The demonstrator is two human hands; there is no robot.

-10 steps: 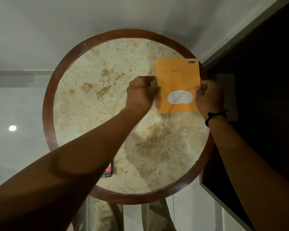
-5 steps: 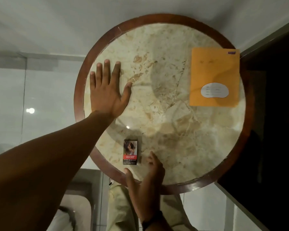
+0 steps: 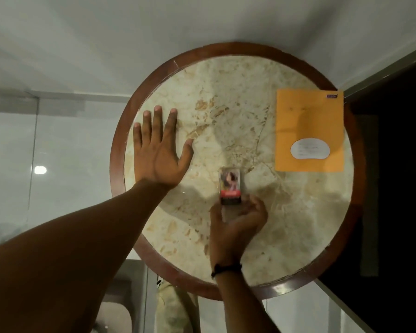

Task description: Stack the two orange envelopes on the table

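Observation:
An orange envelope [image 3: 309,121] with a white oval label lies flat at the right side of the round marble table [image 3: 226,97], its right edge over the wooden rim. Only one envelope face shows; I cannot tell whether a second one lies under it. My left hand [image 3: 157,150] rests flat on the table's left side, fingers spread, holding nothing. My right hand [image 3: 235,222] is near the table's middle front, fingers closed around a small red, black and white box [image 3: 231,186], which looks blurred.
The table has a dark wooden rim [image 3: 117,159]. A dark panel [image 3: 394,164] stands close on the right beyond the rim. A pale floor [image 3: 58,164] lies to the left, and my trouser legs [image 3: 175,311] show below the table's front edge.
Both hands left the envelope, which stays at the right. My left hand went flat on the table's left side. My right hand took hold of the small box and moved it toward the middle.

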